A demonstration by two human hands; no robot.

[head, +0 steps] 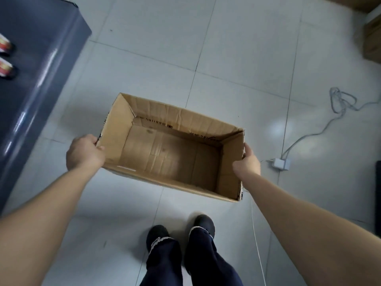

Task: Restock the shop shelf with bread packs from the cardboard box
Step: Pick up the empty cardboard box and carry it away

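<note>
An open brown cardboard box (171, 153) is below me over the tiled floor, and nothing lies inside it. My left hand (84, 151) grips its left end wall, thumb over the rim. At the opposite end, my right hand (247, 159) grips the right end wall with fingers curled round the edge. The dark blue shelf (37, 79) runs along the left side. Two red-and-white packs (5, 56) show on the shelf at the frame's far left edge, mostly cut off.
My two feet (181, 234) in dark shoes stand just in front of the box. A grey cable (338, 102) and a white adapter (280, 163) lie on the floor to the right. Brown boxes (372, 40) sit at the top right corner.
</note>
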